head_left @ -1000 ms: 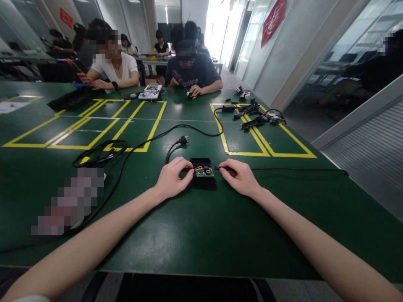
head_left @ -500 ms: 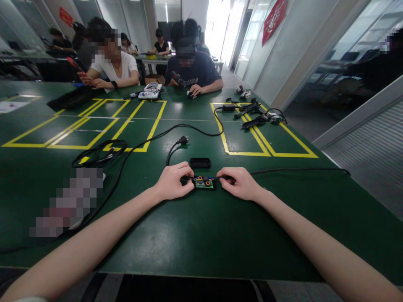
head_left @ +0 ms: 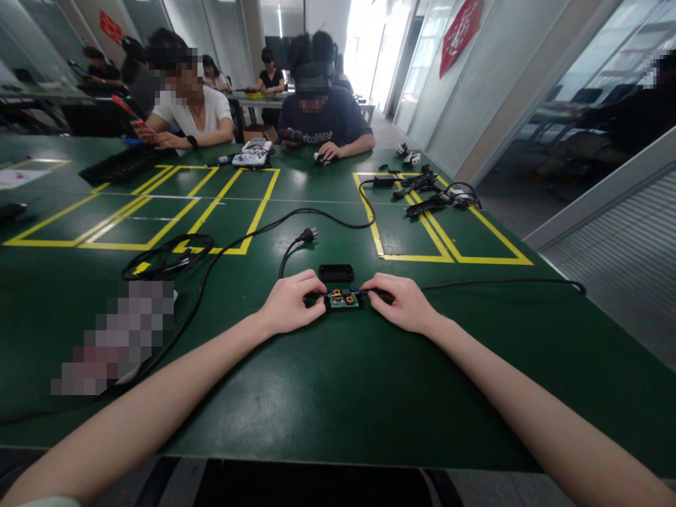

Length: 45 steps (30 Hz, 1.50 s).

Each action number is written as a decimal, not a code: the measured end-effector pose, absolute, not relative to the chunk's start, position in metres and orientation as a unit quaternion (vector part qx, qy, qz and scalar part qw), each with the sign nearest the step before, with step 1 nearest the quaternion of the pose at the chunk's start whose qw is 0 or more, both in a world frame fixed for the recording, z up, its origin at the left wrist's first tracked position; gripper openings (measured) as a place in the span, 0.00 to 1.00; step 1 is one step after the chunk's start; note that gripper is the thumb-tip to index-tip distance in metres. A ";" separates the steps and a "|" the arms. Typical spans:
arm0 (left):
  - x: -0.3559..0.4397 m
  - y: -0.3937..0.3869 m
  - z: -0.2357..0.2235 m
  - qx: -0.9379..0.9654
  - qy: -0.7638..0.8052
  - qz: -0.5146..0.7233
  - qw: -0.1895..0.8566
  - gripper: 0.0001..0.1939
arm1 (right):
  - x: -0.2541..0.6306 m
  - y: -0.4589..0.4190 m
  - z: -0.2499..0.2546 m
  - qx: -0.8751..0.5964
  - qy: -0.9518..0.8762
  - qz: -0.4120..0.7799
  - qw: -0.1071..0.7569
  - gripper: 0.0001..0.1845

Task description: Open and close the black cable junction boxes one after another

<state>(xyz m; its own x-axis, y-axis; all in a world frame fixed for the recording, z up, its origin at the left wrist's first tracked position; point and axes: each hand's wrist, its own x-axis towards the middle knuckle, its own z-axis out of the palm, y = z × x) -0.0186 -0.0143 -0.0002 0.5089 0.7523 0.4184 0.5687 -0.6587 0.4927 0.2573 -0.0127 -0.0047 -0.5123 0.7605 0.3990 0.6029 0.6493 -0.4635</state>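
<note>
A small green circuit board (head_left: 343, 299) with copper-wound coils lies at or in the nearer black case half (head_left: 346, 308); how deep it sits I cannot tell. Beyond it rests the other black case half (head_left: 336, 272), its hollow side up. On the board's left, my left hand (head_left: 293, 303) pinches the black cable that joins it there. My right hand (head_left: 400, 301) is closed on the black cable (head_left: 501, 283) at the right end, which runs off toward the table's right edge. Behind my left hand a power plug (head_left: 307, 236) lies on its short cord.
A coiled black cable (head_left: 169, 257) and a blurred-out object (head_left: 119, 338) are on the left of the green table (head_left: 338, 401). Yellow tape (head_left: 417, 258) marks rectangles farther back. Black parts and cables (head_left: 427, 201) lie at the back right. Two people sit across the table.
Both hands have brought the board and cables slightly nearer me, down from above the case halves to the nearer half. The far half now shows whole. Across the table, a person's hand-held tool has lowered.
</note>
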 end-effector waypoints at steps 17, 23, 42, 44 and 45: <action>-0.017 -0.015 -0.002 0.858 0.405 0.288 0.129 0.10 | 0.259 -0.011 -0.004 -0.352 -0.868 0.185 0.296 0.07; -0.019 -0.012 -0.002 0.868 0.387 0.288 0.120 0.09 | 0.262 -0.005 -0.007 -0.334 -0.874 0.200 0.293 0.08; -0.019 -0.011 -0.005 0.851 0.410 0.316 0.092 0.12 | 0.259 -0.004 -0.004 -0.310 -0.876 0.185 0.319 0.08; -0.020 -0.009 -0.006 0.820 0.442 0.338 0.132 0.15 | 0.261 -0.003 -0.007 -0.318 -0.867 0.190 0.333 0.10; -0.020 -0.007 -0.006 0.812 0.455 0.338 0.139 0.15 | 0.261 -0.003 -0.007 -0.323 -0.865 0.187 0.336 0.11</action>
<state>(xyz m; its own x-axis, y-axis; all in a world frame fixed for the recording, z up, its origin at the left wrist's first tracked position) -0.0203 -0.0074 -0.0057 0.3583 0.8329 0.4216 0.6448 -0.5474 0.5334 0.2607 -0.0028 -0.0074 -0.5656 0.6839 0.4608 0.4328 0.7218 -0.5401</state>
